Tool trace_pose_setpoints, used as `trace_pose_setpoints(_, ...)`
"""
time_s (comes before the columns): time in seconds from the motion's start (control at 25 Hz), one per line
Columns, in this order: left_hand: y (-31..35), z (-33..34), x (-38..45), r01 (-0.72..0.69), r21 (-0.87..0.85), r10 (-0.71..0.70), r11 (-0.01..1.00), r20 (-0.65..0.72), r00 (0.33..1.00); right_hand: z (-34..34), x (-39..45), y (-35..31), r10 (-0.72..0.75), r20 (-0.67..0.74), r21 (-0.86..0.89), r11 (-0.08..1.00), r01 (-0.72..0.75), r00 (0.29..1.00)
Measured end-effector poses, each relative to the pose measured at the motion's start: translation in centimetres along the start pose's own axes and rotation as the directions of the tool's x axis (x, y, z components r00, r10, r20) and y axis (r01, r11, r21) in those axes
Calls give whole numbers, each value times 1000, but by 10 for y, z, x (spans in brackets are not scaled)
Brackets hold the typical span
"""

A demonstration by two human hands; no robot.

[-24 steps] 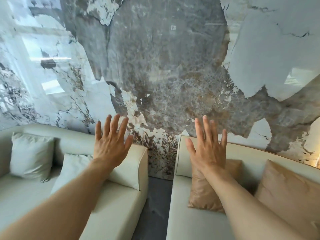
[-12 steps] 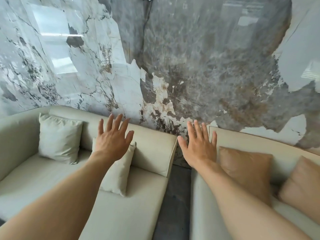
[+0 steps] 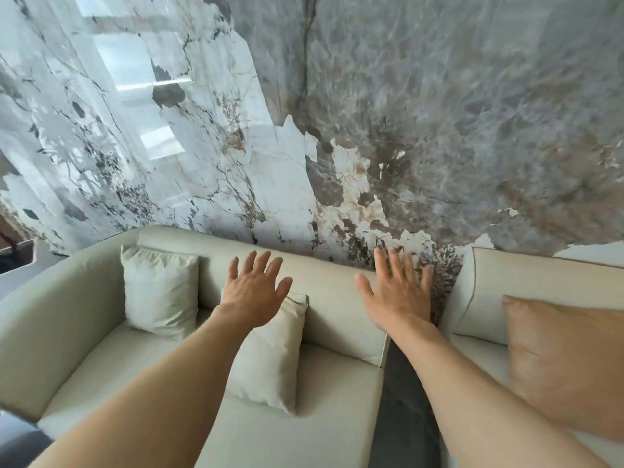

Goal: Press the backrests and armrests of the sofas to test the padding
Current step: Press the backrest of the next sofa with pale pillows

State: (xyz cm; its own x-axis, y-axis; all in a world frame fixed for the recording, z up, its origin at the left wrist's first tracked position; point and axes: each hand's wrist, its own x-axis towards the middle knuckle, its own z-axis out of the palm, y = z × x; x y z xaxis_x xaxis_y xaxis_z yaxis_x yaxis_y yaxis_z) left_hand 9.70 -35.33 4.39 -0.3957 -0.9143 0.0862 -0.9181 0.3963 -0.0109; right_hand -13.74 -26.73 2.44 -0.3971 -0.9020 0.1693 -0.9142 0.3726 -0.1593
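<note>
A cream sofa (image 3: 304, 423) fills the left and middle, its backrest (image 3: 324, 292) running along the marble wall and its left armrest (image 3: 57, 319) curving forward. A second cream sofa (image 3: 537, 285) stands at the right across a narrow gap. My left hand (image 3: 256, 288) is stretched out flat, fingers apart, in front of the left sofa's backrest above a cushion. My right hand (image 3: 398, 295) is spread open over the right end of that backrest, near the gap. Whether either palm touches the padding, I cannot tell. Both hands hold nothing.
Two pale cushions (image 3: 160, 292) (image 3: 266, 359) lean on the left sofa, a tan cushion (image 3: 567, 363) on the right one. A dark floor strip (image 3: 401, 417) runs between the sofas. The glossy marble wall (image 3: 371, 113) rises directly behind.
The view has swung left and down, so the left sofa now fills the middle. Both open hands have shifted from the gap area onto the left sofa's backrest region.
</note>
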Motion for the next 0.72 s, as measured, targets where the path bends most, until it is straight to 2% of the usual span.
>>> trace_pose_setpoints(0.16,0,16,52,-34,27,34,999,23,999,32,41,5,43,50,53,998,-46,998)
trace_pose_setpoints(0.36,-6,56,115,-134,26,132,991,66,989,67,68,9,145,83,38,988,-148,986)
trace_pose_setpoints(0.56,-24,137,177,-277,-3,276,961,98,956,126,88,5,271,144,-59,962,-265,952)
trace_pose_setpoints(0.72,-29,201,209,-298,-35,300,954,87,950,178,107,12,305,159,-102,951,-291,939)
